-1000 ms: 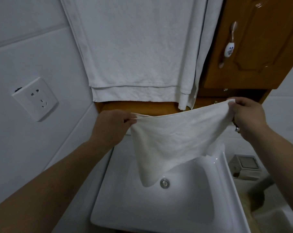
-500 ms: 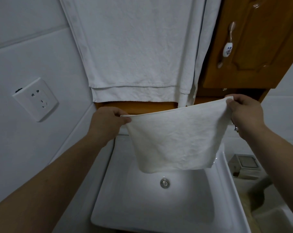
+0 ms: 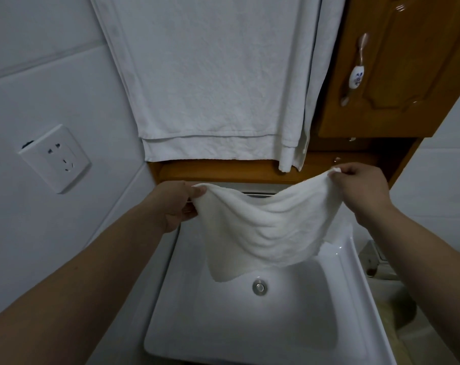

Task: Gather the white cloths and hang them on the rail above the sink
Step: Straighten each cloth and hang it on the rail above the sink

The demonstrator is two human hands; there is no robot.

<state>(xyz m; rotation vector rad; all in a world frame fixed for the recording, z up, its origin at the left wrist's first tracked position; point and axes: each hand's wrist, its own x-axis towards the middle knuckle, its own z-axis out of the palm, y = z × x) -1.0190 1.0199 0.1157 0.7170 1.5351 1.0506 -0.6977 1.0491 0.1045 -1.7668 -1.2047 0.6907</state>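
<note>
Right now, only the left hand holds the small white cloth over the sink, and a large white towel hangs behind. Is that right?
No: the head view shows the left hand and the right hand each pinching an upper corner of the small white cloth. It does hang over the sink, with the large white towel behind.

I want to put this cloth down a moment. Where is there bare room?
The sink basin around the drain is bare. Above it is crowded: hanging towels, and the cloth stretched between left hand and right hand.
</note>
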